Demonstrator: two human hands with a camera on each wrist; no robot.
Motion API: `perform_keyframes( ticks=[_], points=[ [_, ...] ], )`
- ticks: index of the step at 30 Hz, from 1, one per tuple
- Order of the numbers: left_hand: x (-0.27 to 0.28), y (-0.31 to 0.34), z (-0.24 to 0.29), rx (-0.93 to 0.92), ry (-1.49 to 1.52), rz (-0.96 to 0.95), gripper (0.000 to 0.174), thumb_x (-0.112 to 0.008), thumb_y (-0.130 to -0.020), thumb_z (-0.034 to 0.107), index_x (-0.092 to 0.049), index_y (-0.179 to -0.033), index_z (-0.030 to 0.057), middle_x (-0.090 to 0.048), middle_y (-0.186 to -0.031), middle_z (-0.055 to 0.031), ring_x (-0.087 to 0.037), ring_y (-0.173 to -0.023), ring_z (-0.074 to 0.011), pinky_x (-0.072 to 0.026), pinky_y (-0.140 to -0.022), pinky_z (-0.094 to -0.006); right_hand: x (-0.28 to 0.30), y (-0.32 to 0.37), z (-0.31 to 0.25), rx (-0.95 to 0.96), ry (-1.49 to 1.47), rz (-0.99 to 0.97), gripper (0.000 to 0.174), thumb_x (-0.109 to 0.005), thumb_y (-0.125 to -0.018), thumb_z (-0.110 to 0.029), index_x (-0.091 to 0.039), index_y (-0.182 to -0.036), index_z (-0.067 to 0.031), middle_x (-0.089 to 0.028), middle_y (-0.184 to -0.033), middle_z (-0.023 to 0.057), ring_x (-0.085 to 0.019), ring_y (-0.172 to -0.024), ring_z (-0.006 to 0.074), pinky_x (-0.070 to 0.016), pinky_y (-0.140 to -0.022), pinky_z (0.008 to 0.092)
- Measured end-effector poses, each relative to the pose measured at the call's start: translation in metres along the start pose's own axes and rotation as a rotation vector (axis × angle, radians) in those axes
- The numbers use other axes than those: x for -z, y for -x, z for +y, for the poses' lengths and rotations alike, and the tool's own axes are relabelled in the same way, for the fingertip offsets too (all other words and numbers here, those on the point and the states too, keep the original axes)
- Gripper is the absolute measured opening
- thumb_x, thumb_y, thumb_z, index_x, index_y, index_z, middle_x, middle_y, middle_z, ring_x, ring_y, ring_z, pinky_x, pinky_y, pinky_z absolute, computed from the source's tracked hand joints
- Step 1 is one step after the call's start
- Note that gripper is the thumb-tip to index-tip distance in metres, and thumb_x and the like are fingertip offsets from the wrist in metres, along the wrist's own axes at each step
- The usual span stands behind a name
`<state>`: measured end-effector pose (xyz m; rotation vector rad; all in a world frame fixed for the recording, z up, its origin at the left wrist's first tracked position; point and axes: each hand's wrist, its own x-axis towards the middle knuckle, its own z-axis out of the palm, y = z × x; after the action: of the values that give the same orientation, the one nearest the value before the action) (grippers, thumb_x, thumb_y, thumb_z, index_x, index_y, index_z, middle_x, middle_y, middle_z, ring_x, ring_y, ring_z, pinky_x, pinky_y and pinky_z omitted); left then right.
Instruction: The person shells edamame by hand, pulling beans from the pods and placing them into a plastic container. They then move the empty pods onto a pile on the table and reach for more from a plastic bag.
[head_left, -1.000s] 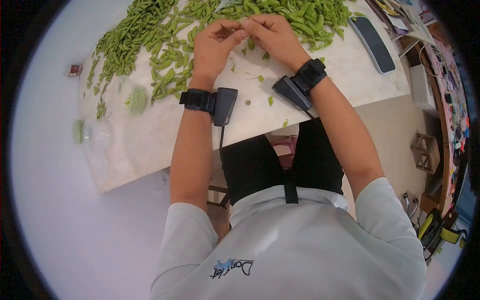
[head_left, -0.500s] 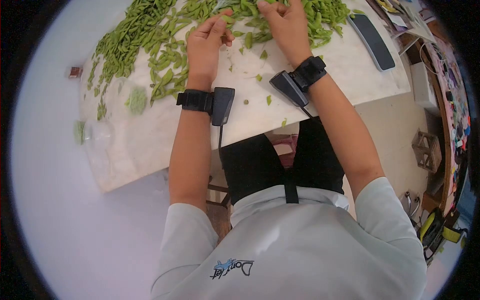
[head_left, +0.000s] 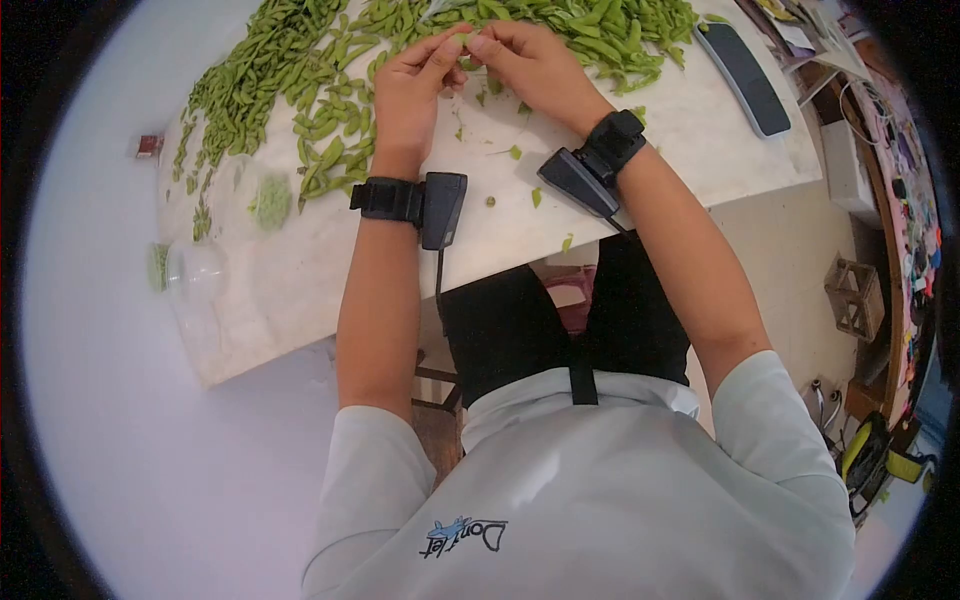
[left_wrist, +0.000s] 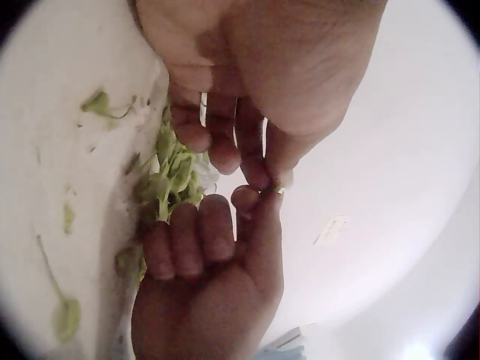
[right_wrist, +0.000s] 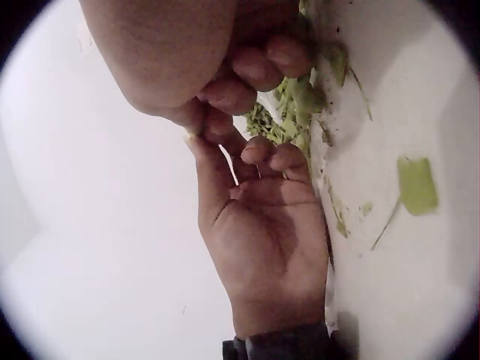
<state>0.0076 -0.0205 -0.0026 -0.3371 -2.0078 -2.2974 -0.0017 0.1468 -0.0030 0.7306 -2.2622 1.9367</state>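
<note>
In the head view my left hand (head_left: 408, 95) pinches a green soybean pod (head_left: 464, 38) between thumb and fingertips. My right hand (head_left: 540, 72) meets it from the other side, its thumb and forefinger pinching the same pod's end. Both wrist views show the thumbs and forefingers coming together, with only a sliver of the pod (left_wrist: 283, 182) showing; the rest is hidden by fingers. The other fingers of each hand curl loosely inward. Behind the hands lies a big heap of soybean pods (head_left: 610, 35), just past the fingertips.
More pods (head_left: 245, 95) spread over the left of the pale table (head_left: 400, 270). Leaf scraps (head_left: 515, 152) dot the table before the hands. A phone (head_left: 742, 78) lies at the right edge. Clear plastic containers (head_left: 205, 270) with green contents are at left.
The hands were together, then parted as the right hand reached into the heap while the left held a pod. Now the right hand is back, meeting the left at the pod.
</note>
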Motion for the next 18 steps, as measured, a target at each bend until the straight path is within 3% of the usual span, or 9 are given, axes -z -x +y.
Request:
perform_keyframes(
  ticks=[12, 15, 18],
  points=[
    [0.0013, 0.0004, 0.0009, 0.039, 0.029, -0.081, 0.029, -0.061, -0.093, 0.018, -0.067, -0.118, 0.0057, -0.067, -0.09, 0.0003, -0.055, -0.069, -0.0059, -0.0435, -0.063, -0.0203, -0.0018, -0.0005, 0.0008, -0.022, -0.101, -0.003, 0.033, -0.051, -0.098, -0.029, -0.06, -0.087, -0.0002, -0.055, -0.063, 0.0034, -0.05, -0.057, 0.012, -0.0423, -0.055, 0.0289],
    [-0.0014, 0.0013, 0.0041, 0.056, 0.004, -0.058, 0.031, -0.058, -0.095, 0.014, -0.061, -0.121, -0.0019, -0.062, -0.085, -0.002, -0.054, -0.073, -0.0101, -0.0433, -0.065, -0.0246, -0.0013, -0.0011, 0.0021, -0.003, -0.086, -0.011, 0.033, -0.051, -0.098, -0.03, -0.061, -0.088, -0.0002, -0.055, -0.063, 0.0035, -0.05, -0.057, 0.0123, -0.0425, -0.055, 0.0292],
    [-0.0007, 0.0011, 0.0035, 0.059, 0.013, -0.063, 0.03, -0.058, -0.095, 0.014, -0.062, -0.12, -0.0017, -0.062, -0.085, -0.0018, -0.053, -0.071, -0.0101, -0.0437, -0.065, -0.0245, -0.0007, -0.0013, 0.0026, -0.002, -0.074, -0.015, 0.034, -0.051, -0.098, -0.03, -0.061, -0.088, -0.0002, -0.055, -0.062, 0.0043, -0.05, -0.056, 0.0129, -0.0426, -0.055, 0.03]
  ],
)
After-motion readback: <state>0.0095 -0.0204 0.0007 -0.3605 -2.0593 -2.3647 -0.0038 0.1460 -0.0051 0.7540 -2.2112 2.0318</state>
